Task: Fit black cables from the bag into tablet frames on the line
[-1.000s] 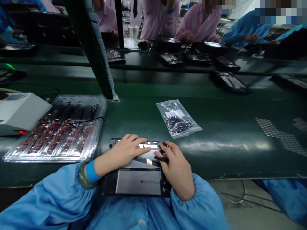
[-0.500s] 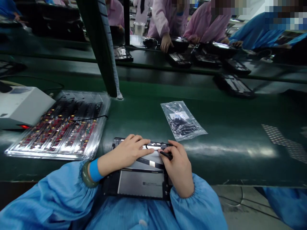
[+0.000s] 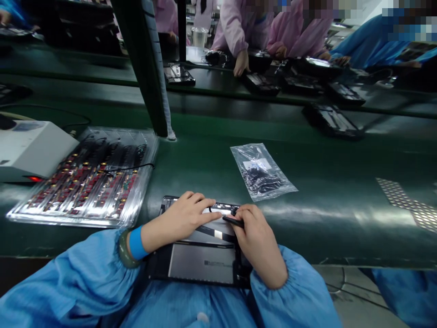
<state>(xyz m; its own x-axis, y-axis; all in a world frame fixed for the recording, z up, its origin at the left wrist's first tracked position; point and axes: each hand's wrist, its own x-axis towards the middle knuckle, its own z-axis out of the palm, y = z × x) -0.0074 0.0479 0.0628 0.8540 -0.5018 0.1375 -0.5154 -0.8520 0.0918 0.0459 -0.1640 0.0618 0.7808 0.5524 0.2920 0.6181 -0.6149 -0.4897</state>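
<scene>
An opened tablet-like device lies at the bench's front edge, its flat silver battery packs and a dark strip across them exposed. My left hand rests over its upper left part with fingers stretched out, the tips near a short black cable. At the upper right of the device, my right hand is closed around a slim black pen-like tool. The tool points left, close to my left fingertips. What the right fingertips touch at the device's edge is hidden.
Left stands a clear plastic tray of small circuit boards beside a white box with a red light. A clear bag of small dark parts lies ahead. Beyond a green post, co-workers handle devices; one device sits nearer on the right.
My right hand has turned and shifted slightly, and the black tool now lies flatter, pointing left. My left hand stays almost where it was.
</scene>
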